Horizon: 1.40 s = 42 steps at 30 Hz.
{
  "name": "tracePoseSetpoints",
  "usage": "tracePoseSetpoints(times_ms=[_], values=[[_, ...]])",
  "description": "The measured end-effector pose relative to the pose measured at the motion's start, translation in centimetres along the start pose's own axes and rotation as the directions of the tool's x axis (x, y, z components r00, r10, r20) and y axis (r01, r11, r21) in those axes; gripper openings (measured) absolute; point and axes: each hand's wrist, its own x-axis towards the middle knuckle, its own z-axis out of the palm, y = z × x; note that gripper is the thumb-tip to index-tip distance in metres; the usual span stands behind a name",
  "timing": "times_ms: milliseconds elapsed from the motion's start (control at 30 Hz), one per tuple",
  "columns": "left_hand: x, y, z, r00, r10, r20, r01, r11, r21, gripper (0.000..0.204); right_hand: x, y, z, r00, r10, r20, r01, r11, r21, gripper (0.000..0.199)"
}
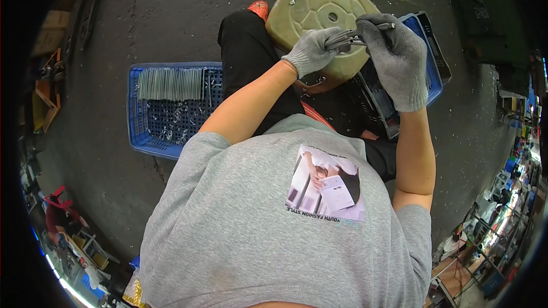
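Both my hands wear grey knitted gloves and meet above a yellowish plastic stool point(319, 3). My left hand point(311, 52) is closed around a few thin grey metal pieces point(345, 40), which stick out toward my right hand. My right hand point(401, 63) is pinched on a slim grey rod-like tool point(387, 25), its near end lying by those metal pieces. The gloved fingers partly cover both the tool and the pieces, so their exact shape and whether they touch cannot be made out.
On the floor to my left is a blue plastic basket point(135, 111) with a row of grey metal strips point(171, 84) and loose shavings. At right, a blue crate point(435, 74) and a black one stand beside the stool. Scraps litter the dark floor point(177, 17).
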Motion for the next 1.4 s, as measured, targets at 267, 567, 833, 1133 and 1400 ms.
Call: tracePoseSetpoints(times_ms=[267, 567, 833, 1133, 1400], values=[[-0.2, -0.2, 0.1, 0.999, -0.034, -0.002, 0.034, 0.999, 0.019, 0.041, -1.1, -0.5, 0.2, 0.995, -0.035, -0.094, 0.027, 0.996, -0.082, 0.011], [0.0, 0.0, 0.1, 0.999, 0.021, -0.025, -0.018, 0.992, 0.127, 0.038, -0.6, -1.3, -0.6, 0.878, 0.384, -0.285, -0.252, 0.877, 0.409, 0.016], [0.2, 0.0, 0.3, 0.996, 0.046, -0.082, -0.037, 0.993, 0.109, 0.035, -1.6, -0.2, 0.3, 0.869, 0.444, -0.221, -0.332, 0.851, 0.407, 0.019], [0.2, 1.3, -0.2, 1.000, -0.005, -0.013, 0.007, 0.987, 0.161, 0.032, -1.6, 0.3, 0.0, 0.926, 0.327, -0.187, -0.271, 0.924, 0.270, 0.015], [0.1, 0.4, 0.3, 0.996, 0.014, -0.086, -0.006, 0.996, 0.094, 0.030, -1.4, 0.1, 0.1, 0.983, 0.148, -0.113, -0.132, 0.982, 0.138, 0.013]])
